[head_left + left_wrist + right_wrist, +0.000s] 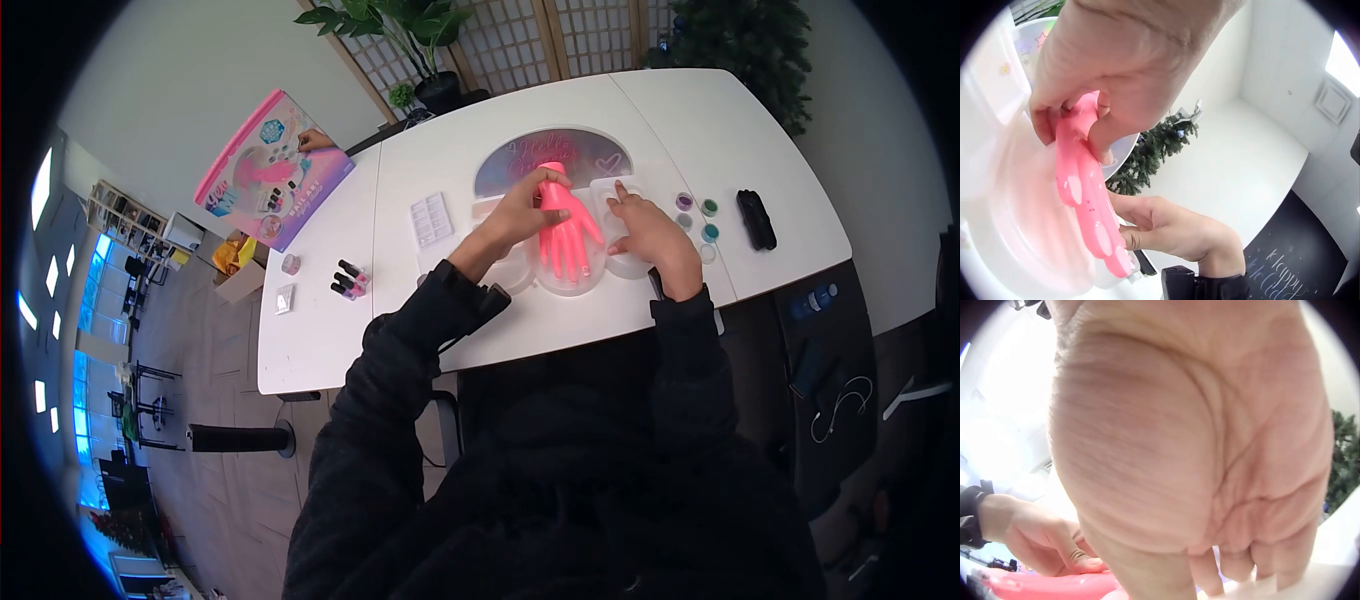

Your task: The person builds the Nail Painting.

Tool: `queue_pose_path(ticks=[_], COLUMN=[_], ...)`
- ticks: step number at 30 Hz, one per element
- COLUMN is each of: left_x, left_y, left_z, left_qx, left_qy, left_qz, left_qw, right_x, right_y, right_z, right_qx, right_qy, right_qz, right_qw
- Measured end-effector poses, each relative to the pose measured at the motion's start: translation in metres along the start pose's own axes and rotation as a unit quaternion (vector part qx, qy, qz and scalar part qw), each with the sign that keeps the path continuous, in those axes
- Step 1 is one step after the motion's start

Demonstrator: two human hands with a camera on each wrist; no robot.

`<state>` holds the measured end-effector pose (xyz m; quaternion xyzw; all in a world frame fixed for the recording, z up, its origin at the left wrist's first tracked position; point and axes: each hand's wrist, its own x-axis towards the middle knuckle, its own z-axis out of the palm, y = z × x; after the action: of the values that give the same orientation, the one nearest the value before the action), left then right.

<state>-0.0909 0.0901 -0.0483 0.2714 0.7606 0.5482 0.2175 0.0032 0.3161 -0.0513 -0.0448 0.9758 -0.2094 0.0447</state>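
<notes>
My left hand (515, 213) grips a pink plastic model hand (566, 245) near its wrist, with fingers and thumb on either side, as the left wrist view shows. The model hand has pale nails and lies fingers toward me over a white base (566, 289). An arched backboard (497, 172) with pink lettering stands behind it. My right hand (655, 232) rests with its fingers reaching down onto a white tray (627, 268) at the base's right side. In the right wrist view my palm (1141, 444) hides most of that tray.
Small pots of coloured glitter (710, 208) and a black case (756, 220) sit to the right. Leftward are a white sheet of compartments (431, 220), nail polish bottles (349, 280), a small jar (291, 264), a clear packet (285, 299) and a large printed box (275, 180).
</notes>
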Motion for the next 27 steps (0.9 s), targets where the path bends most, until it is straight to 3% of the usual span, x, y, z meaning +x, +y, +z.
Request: queue_pose_path(ticks=[6, 14, 21, 27], left_x=[-0.002, -0.003, -0.006, -0.010], left_y=[0.008, 0.010, 0.013, 0.007], left_z=[-0.002, -0.002, -0.004, 0.004], left_qx=[0.023, 0.108, 0.034, 0.154], left_qy=[0.001, 0.007, -0.022, 0.010], left_qz=[-0.014, 0.028, 0.002, 0.054], left_qw=[1.000, 0.994, 0.999, 0.987], right_x=[0.001, -0.001, -0.003, -0.004], right_y=[0.004, 0.003, 0.008, 0.002], right_z=[0.005, 0.005, 0.009, -0.001], right_qx=[0.009, 0.005, 0.009, 0.023], right_qy=[0.013, 0.017, 0.052, 0.005], right_qz=[0.001, 0.001, -0.023, 0.009], right_qw=[1.000, 1.000, 0.998, 1.000])
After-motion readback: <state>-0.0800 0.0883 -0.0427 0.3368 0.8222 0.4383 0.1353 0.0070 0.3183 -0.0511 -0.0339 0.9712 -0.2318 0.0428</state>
